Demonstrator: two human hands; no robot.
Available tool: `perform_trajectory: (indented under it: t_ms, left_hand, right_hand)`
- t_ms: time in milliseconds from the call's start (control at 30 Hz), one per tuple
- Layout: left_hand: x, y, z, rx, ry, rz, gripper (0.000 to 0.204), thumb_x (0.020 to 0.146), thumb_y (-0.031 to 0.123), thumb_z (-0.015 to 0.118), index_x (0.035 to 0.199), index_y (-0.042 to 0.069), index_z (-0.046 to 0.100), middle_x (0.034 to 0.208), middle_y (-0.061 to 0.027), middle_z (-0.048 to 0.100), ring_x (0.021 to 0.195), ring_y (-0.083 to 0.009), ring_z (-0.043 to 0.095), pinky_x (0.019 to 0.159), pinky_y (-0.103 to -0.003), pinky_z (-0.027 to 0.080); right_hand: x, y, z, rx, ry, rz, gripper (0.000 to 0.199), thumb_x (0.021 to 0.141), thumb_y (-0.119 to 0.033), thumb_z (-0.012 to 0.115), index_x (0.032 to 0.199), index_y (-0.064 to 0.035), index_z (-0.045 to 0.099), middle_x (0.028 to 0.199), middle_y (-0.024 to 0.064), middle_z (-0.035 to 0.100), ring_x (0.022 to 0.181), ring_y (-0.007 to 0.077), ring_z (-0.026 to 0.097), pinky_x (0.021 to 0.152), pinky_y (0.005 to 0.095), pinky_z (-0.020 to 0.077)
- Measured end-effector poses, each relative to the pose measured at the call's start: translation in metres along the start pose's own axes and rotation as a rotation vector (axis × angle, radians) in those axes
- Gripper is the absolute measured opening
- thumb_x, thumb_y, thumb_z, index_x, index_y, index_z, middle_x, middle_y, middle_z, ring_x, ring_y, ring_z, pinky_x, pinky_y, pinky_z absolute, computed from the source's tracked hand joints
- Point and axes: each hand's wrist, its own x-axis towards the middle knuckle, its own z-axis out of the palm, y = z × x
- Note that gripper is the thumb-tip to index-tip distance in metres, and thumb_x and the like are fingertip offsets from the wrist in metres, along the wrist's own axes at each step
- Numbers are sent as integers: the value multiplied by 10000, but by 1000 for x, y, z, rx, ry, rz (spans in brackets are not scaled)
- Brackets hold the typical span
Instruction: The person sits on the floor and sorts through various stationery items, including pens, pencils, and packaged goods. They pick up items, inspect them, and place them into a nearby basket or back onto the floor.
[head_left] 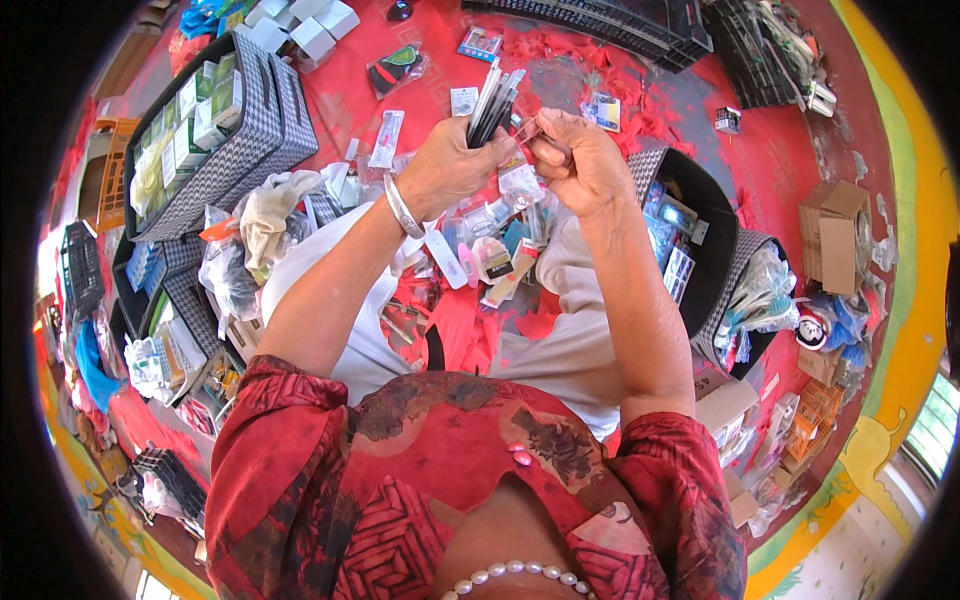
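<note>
My left hand (447, 170) is closed round a bundle of slim black and white sticks (490, 108), which look like pens and point away from me. Close beside it, my right hand (582, 162) has its fingers pinched together. A thin, see-through strip shows at those fingertips, too small to name. Just below the two hands is a small clear packet (519, 186); whether either hand touches it I cannot tell. Between my legs lies a heap of small goods, with a pink oval piece (467, 262) and a white flat piece (444, 259) among them.
A checked fabric bin (275, 120) with green and white boxes stands at the left. At the right is another dark bin (705, 225) with blue packets. A cardboard box (835, 235) sits further right; black crates (640, 30) line the far side. Red sheeting covers the floor.
</note>
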Motion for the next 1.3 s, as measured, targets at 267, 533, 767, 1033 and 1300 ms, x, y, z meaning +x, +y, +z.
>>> perform_trajectory:
  t_ms: [267, 533, 767, 1033, 1300]
  left_hand:
    - [9, -8, -12, 434, 398, 202, 246, 724, 195, 540, 725, -49, 513, 542, -181, 494, 519, -279, 542, 514, -372, 411]
    - [8, -3, -16, 295, 280, 185, 177, 788, 158, 533, 733, -7, 499, 542, -31, 472, 483, -101, 469, 443, -282, 371]
    - [-3, 8, -5, -13, 24, 29, 150, 819, 158, 563, 782, 29, 499, 571, 32, 446, 475, -23, 389, 395, -200, 295]
    - [-3, 14, -15, -84, -188, -123, 198, 811, 216, 617, 772, 65, 494, 555, 56, 406, 440, -16, 346, 375, -185, 245]
    - [-9, 13, -22, -386, -548, -297, 326, 774, 344, 650, 804, 110, 424, 528, 63, 336, 394, -8, 289, 333, -162, 195]
  right_hand:
    - [-13, 11, 22, -188, -49, 90, 126, 852, -123, 499, 795, -20, 543, 663, 14, 520, 397, 30, 331, 346, 156, 214]
    - [-20, -3, 27, -25, -129, 140, 151, 828, -44, 481, 912, 5, 596, 607, -12, 490, 414, 46, 364, 327, 190, 219]
    - [-24, -5, 29, -192, -130, 120, 275, 821, -80, 555, 1078, 19, 555, 621, -24, 490, 391, 6, 363, 301, 140, 187]
    - [-27, -18, 26, -607, -73, -76, 246, 758, -125, 645, 980, -25, 610, 621, 5, 571, 433, 16, 454, 355, 147, 270]
    - [-29, -44, 15, -873, -77, -284, 467, 701, -79, 670, 1135, 4, 521, 686, -4, 531, 527, 42, 465, 495, 164, 373]
